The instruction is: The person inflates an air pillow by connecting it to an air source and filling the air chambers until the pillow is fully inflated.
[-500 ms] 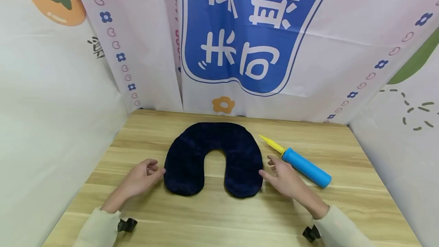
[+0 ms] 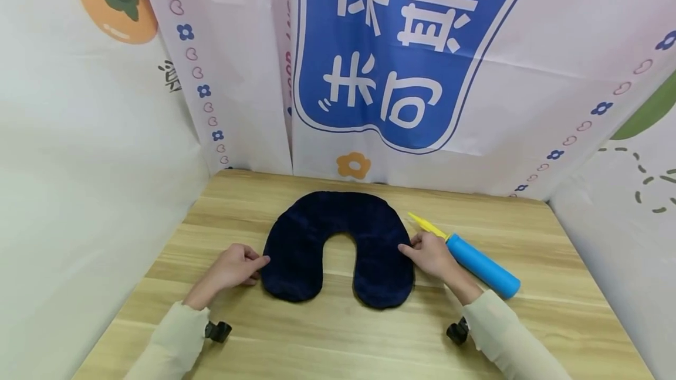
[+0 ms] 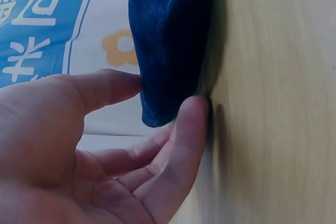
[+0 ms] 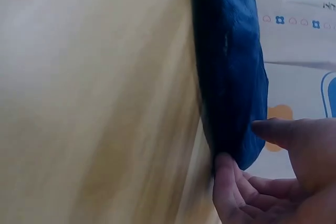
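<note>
A dark blue, plush U-shaped neck pillow [image 2: 340,211] lies on the wooden table with its open end toward me. My left hand [image 2: 236,265] pinches its left outer edge, thumb on the upper face and fingers at the underside, as the left wrist view shows. On the opposite side my right hand [image 2: 434,255] grips the right outer edge in the same way. Seen edge-on in the right wrist view, the pillow [image 4: 231,66] looks fairly thin, with a fingertip tucked under it at the table side.
A blue hand pump [image 2: 484,265] with a yellow nozzle [image 2: 428,226] lies just right of my right hand. The wooden table [image 2: 317,350] ends at a printed cloth backdrop [image 2: 253,104], with white cloth walls at both sides.
Both hands have closed in on the pillow's outer edges and now pinch them. The right hand sits slightly farther up its side. The head view has shifted a little.
</note>
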Demonstrator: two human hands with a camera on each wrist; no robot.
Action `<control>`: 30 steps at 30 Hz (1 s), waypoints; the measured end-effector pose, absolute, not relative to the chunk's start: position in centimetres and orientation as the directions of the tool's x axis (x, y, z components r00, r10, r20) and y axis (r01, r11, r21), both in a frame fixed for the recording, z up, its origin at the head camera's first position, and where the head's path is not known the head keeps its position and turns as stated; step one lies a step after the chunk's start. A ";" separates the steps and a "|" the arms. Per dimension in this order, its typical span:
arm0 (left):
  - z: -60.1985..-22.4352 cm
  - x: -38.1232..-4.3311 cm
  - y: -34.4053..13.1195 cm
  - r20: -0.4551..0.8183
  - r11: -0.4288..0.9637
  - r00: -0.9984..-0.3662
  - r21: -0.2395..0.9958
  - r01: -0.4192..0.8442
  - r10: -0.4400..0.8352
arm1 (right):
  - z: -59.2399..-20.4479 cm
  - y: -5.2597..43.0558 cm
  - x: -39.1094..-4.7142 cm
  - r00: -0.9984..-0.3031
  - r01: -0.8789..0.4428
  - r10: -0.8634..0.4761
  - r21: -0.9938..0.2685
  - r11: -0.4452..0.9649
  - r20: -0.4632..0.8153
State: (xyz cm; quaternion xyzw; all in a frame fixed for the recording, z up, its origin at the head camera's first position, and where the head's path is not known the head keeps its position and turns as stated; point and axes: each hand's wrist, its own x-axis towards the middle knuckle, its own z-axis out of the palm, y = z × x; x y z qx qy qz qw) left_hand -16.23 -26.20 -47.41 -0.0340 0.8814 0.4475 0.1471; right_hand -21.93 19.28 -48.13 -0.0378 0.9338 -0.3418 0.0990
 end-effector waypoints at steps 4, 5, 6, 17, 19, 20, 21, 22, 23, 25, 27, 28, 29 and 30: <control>-47.8 -16.5 -25.7 -0.276 0.586 -0.958 0.790 -0.179 0.079 | -48.6 19.2 -22.4 -0.980 0.016 -0.118 -0.653 0.757 -0.160; -47.9 -16.5 -25.6 -0.270 0.589 -0.960 0.789 -0.175 0.077 | -48.7 19.3 -22.5 -0.981 0.015 -0.117 -0.657 0.754 -0.158; -47.9 -16.6 -25.6 -0.265 0.592 -0.961 0.787 -0.170 0.076 | -48.8 19.3 -22.6 -0.981 0.013 -0.119 -0.663 0.749 -0.154; -47.9 -17.5 -25.9 -0.222 0.588 -0.972 0.797 -0.138 0.072 | -48.5 19.5 -22.4 -0.980 0.027 -0.126 -0.731 0.682 -0.153; -47.8 -17.8 -26.0 -0.215 0.589 -0.974 0.797 -0.135 0.068 | -48.4 19.5 -22.0 -0.977 0.036 -0.134 -0.750 0.660 -0.164; -47.7 -18.0 -26.1 -0.212 0.588 -0.975 0.798 -0.133 0.067 | -48.4 19.5 -21.8 -0.975 0.041 -0.139 -0.759 0.650 -0.171; -47.6 -18.2 -26.2 -0.208 0.586 -0.976 0.800 -0.130 0.067 | -48.4 19.5 -21.6 -0.974 0.041 -0.146 -0.766 0.641 -0.174; -47.6 -18.4 -26.3 -0.209 0.582 -0.976 0.802 -0.135 0.061 | -48.4 19.5 -21.3 -0.972 0.044 -0.152 -0.774 0.632 -0.179; -47.5 -18.5 -26.4 -0.207 0.582 -0.977 0.802 -0.136 0.058 | -48.4 19.4 -21.1 -0.971 0.045 -0.157 -0.779 0.625 -0.182; -47.4 -19.0 -26.7 -0.202 0.585 -0.978 0.800 -0.134 0.052 | -48.3 19.3 -20.4 -0.969 0.040 -0.169 -0.793 0.608 -0.179; -47.3 -19.6 -27.0 -0.203 0.587 -0.979 0.797 -0.144 0.036 | -48.1 19.1 -19.6 -0.967 0.030 -0.186 -0.803 0.596 -0.174; -47.2 -19.9 -27.1 -0.198 0.591 -0.980 0.794 -0.141 0.032 | -48.0 19.0 -19.2 -0.965 0.023 -0.198 -0.807 0.590 -0.173; -47.2 -20.2 -27.3 -0.190 0.596 -0.981 0.792 -0.133 0.034 | -47.9 18.9 -18.8 -0.962 0.011 -0.215 -0.811 0.585 -0.168; -47.1 -20.5 -27.4 -0.181 0.599 -0.983 0.790 -0.127 0.031 | -47.8 18.8 -18.4 -0.958 -0.002 -0.234 -0.813 0.583 -0.165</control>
